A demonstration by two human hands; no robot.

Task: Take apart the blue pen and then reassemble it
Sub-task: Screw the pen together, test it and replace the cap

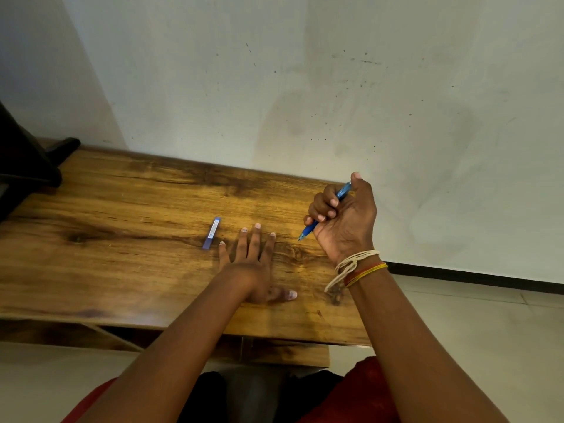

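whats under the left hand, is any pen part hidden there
The left hand lies flat, palm down, on the wooden table. Only bare wood shows around it; anything beneath the palm is covered. The small blue piece lies beside its fingertips, not under.

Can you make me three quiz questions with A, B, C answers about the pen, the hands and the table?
1. Where is the small blue cap-like piece?
A. On the table, left of the left hand
B. In the right hand
C. On the floor

2. What colour is the pen?
A. Red
B. Blue
C. Green

3. What is the right hand doing?
A. Lying flat
B. Gripping the pen, tip down
C. Hanging empty

Answers: 1 A, it lies on the wood beside the fingers. 2 B, the barrel looks blue. 3 B, the fingers wrap the pen.
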